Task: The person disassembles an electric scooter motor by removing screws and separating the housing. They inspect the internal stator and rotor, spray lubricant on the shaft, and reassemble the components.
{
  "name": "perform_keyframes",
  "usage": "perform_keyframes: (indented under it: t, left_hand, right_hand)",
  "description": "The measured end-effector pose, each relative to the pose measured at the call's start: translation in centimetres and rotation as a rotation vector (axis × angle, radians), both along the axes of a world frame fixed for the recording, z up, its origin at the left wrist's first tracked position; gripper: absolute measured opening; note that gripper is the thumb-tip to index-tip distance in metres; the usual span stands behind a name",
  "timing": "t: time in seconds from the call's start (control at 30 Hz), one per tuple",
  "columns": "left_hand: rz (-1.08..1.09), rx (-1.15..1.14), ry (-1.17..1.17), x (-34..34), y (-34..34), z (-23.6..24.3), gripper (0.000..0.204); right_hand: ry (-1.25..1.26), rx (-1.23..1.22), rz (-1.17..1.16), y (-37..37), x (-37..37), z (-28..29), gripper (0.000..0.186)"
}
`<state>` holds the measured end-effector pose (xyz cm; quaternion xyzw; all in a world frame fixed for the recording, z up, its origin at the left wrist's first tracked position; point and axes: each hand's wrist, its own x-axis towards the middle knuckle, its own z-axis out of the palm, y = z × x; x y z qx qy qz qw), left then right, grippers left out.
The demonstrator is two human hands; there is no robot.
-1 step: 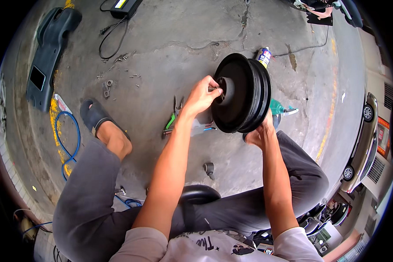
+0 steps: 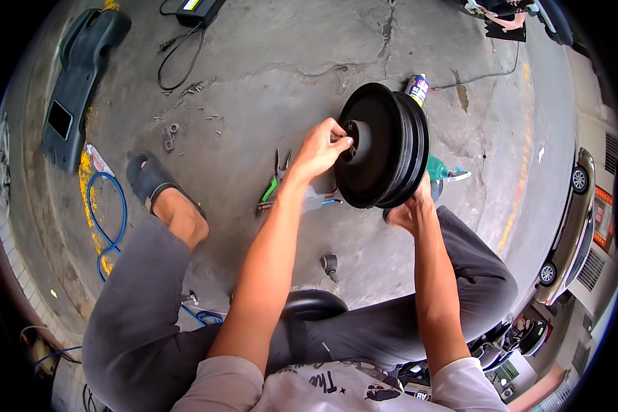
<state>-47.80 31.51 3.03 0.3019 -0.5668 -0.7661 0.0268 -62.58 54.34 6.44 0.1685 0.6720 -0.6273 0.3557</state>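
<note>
A black wheel rim point(image 2: 374, 175) is held up off the floor, tilted so that its hub point(image 2: 360, 143) points to the left. My left hand point(image 2: 316, 152) is at that hub, thumb and forefinger pinched together against its end; whatever lies between the fingertips is too small to make out. From below, my right hand point(image 2: 419, 199) grips the rim's lower right edge, its fingers partly hidden behind the wheel. Beyond the rim stands a blue and white spray can point(image 2: 417, 90). A green bottle point(image 2: 441, 169) shows to its right. Pliers with green handles point(image 2: 269, 189) lie beneath my left forearm.
Loose bolts point(image 2: 213, 117) and a metal link point(image 2: 169, 137) are scattered on the concrete. A dark cylindrical part point(image 2: 329, 266) lies between my feet. At left are a blue hose point(image 2: 124, 213) and a long plastic panel point(image 2: 75, 96) bearing a phone point(image 2: 59, 119). A corded black box point(image 2: 198, 10) sits far off.
</note>
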Motion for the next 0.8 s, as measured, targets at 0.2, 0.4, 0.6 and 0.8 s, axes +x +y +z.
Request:
perform_keyframes:
  t: [0.2,0.4,0.6,0.8]
  left_hand:
    - [-0.044,0.07,-0.055,-0.4,-0.3,-0.3,0.022]
    - [-0.066,-0.001,0.006,-0.3,-0.6,-0.8,0.023]
    - [-0.002,-0.122,0.051,-0.2,-0.2,-1.4,0.028]
    - [-0.083,0.064,-0.14,-0.8,-0.7,0.2,0.026]
  right_hand:
    - [0.019,0.048,-0.026,0.0,-0.2,-0.2,0.031]
    - [0.054,0.023,0.016,0.3,-0.3,-0.8,0.032]
    - [0.059,0.04,0.039,0.0,-0.4,-0.9,0.034]
    - [0.065,0.016,-0.006,-0.2,-0.1,-0.6,0.035]
